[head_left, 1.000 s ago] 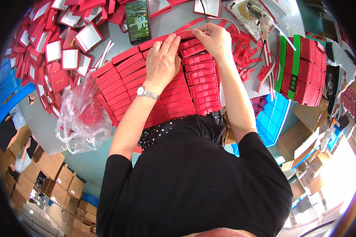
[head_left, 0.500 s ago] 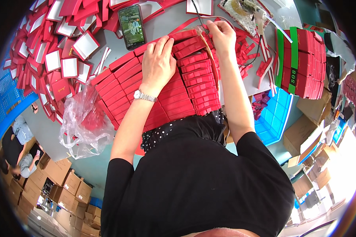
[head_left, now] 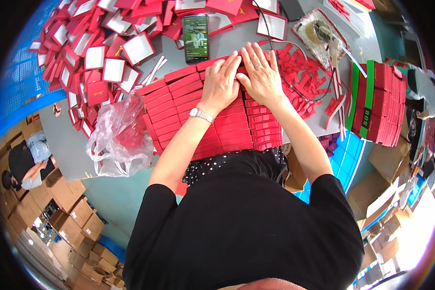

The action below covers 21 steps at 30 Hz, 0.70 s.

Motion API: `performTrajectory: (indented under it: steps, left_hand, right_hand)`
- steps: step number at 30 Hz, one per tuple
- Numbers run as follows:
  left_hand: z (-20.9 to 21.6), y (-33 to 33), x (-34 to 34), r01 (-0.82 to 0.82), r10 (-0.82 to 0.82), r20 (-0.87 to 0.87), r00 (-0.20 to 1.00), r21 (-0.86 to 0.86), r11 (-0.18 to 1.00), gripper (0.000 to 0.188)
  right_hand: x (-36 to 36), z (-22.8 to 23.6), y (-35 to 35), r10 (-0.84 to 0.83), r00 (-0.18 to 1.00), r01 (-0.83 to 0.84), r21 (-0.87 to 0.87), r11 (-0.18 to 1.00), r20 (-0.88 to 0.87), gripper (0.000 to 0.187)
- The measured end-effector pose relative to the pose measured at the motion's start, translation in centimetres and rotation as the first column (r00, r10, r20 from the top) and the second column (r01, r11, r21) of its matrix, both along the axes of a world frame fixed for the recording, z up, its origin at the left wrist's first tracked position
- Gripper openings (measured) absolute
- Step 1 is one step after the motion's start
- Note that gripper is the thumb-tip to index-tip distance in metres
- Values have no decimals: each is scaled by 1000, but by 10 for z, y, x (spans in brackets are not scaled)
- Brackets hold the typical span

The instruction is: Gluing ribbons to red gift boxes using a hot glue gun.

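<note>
Rows of flat red boxes (head_left: 179,104) lie packed side by side on the grey table (head_left: 67,145) in front of me. My left hand (head_left: 221,83), a silver watch on its wrist, rests flat on the middle rows with fingers spread. Beside it, my right hand (head_left: 261,72) presses palm down on the far end of the right rows, touching the left hand. Neither hand grips anything.
A smartphone (head_left: 196,31) with a lit screen lies just beyond the hands. A heap of open red boxes with white inserts (head_left: 96,53) fills the far left. A clear plastic bag (head_left: 113,140) sits left; banded red stacks (head_left: 377,104) and small red pieces (head_left: 304,77) right.
My right hand came back from the far edge of the rows and now lies flat next to the left. The left hand stays on the boxes. The view has tilted slightly.
</note>
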<state>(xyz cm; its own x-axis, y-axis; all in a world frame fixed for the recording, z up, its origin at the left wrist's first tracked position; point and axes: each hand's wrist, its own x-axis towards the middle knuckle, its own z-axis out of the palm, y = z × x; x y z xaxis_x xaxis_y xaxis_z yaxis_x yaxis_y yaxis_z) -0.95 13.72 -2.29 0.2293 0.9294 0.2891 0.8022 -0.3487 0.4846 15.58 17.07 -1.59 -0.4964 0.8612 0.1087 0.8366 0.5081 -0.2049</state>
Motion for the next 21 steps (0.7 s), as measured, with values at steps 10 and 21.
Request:
performTrajectory:
  steps: [10, 21]
  left_hand:
    - [0, -19, -7, -135, 140, -157, 978, 43, 990, 53]
    - [0, -17, -9, -137, 141, -153, 978, 35, 990, 52]
  right_hand:
    - [-4, 4, 0, 5, 998, -5, 5, 1000, 66, 67]
    - [-16, 5, 1, 74, 996, -75, 32, 997, 42, 67]
